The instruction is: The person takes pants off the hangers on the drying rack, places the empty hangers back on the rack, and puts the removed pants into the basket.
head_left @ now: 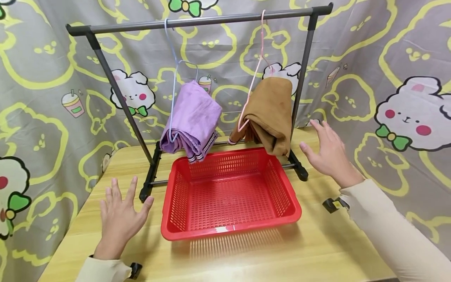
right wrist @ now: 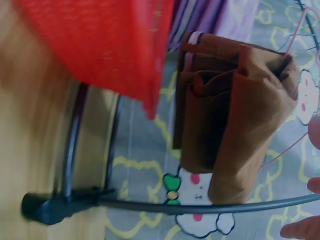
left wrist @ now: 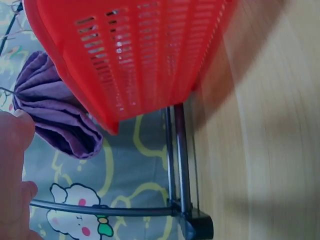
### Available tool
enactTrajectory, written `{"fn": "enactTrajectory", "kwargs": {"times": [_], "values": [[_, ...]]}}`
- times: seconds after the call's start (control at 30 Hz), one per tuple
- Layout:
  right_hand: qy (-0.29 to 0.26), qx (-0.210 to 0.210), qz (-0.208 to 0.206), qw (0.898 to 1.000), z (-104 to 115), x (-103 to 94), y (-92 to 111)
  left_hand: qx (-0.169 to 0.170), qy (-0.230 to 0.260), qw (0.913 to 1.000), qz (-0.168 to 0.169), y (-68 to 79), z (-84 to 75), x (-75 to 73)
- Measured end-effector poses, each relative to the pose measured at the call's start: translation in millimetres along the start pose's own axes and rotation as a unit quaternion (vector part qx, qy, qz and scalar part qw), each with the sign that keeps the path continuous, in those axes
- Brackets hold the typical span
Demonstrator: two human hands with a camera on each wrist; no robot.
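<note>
Beside red basket (head_left: 229, 201): left hand (head_left: 121, 215), right hand (head_left: 330, 154), fingers spread, grip released.

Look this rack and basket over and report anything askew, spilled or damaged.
Nothing looks spilled or broken, and the red basket appears intact. At most, the purple cloth and brown cloth look untidy: both hang from the rack in bunched folds instead of lying flat.
</note>
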State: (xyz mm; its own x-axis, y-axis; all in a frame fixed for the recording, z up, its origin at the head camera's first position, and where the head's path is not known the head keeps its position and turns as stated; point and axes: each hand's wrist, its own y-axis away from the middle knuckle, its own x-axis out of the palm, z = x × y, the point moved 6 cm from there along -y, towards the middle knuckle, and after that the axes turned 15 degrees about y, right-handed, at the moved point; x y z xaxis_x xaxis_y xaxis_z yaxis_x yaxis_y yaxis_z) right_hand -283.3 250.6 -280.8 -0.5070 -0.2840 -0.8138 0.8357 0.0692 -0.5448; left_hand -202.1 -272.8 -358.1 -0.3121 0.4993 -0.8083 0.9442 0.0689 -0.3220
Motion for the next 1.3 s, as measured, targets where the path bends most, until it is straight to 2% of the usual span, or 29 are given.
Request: {"fn": "enactTrajectory", "kwargs": {"times": [0.13,0.3,0.4,0.5,0.6,0.73,0.87,0.97,1.03,1.1,1.2,1.3], "values": [[-0.048,-0.008,-0.020,0.999,10,-9.1,-10,-0.009,0.060,0.9977,0.029,-1.8,-6.2,5.5],[-0.127,-0.002,-0.027,0.991,24,-20.6,-20,-0.020,0.135,0.9868,0.088,-2.7,-17.5,16.5],[-0.176,0.006,-0.011,0.984,37,-23.0,-27,-0.014,0.191,0.9754,0.110,0.3,-23.8,20.5],[-0.217,0.002,0.014,0.976,52,-24.0,-33,-0.013,0.261,0.9573,0.124,4.0,-29.4,23.4],[-0.254,-0.002,0.031,0.967,65,-25.0,-37,-0.026,0.329,0.9341,0.136,7.2,-33.3,27.0],[-0.318,-0.004,0.040,0.947,76,-26.7,-41,-0.055,0.400,0.9037,0.144,11.0,-34.5,33.4],[-0.393,0.005,0.049,0.918,83,-25.8,-46,-0.070,0.455,0.8760,0.145,14.9,-36.2,40.4],[-0.458,0.016,0.063,0.886,90,-21.4,-49,-0.081,0.500,0.8495,0.146,18.3,-37.9,46.2],[-0.498,0.023,0.074,0.864,95,-17.7,-52,-0.087,0.532,0.8295,0.144,20.7,-38.5,50.7],[-0.527,0.031,0.082,0.846,100,-13.7,-55,-0.094,0.561,0.8095,0.146,23.2,-39.5,55.8],[-0.556,0.043,0.093,0.825,107,-8.4,-57,-0.108,0.604,0.7763,0.145,27.4,-39.6,64.8],[-0.577,0.056,0.106,0.808,113,-2.9,-56,-0.131,0.646,0.7372,0.150,32.7,-38.7,73.5]]}}
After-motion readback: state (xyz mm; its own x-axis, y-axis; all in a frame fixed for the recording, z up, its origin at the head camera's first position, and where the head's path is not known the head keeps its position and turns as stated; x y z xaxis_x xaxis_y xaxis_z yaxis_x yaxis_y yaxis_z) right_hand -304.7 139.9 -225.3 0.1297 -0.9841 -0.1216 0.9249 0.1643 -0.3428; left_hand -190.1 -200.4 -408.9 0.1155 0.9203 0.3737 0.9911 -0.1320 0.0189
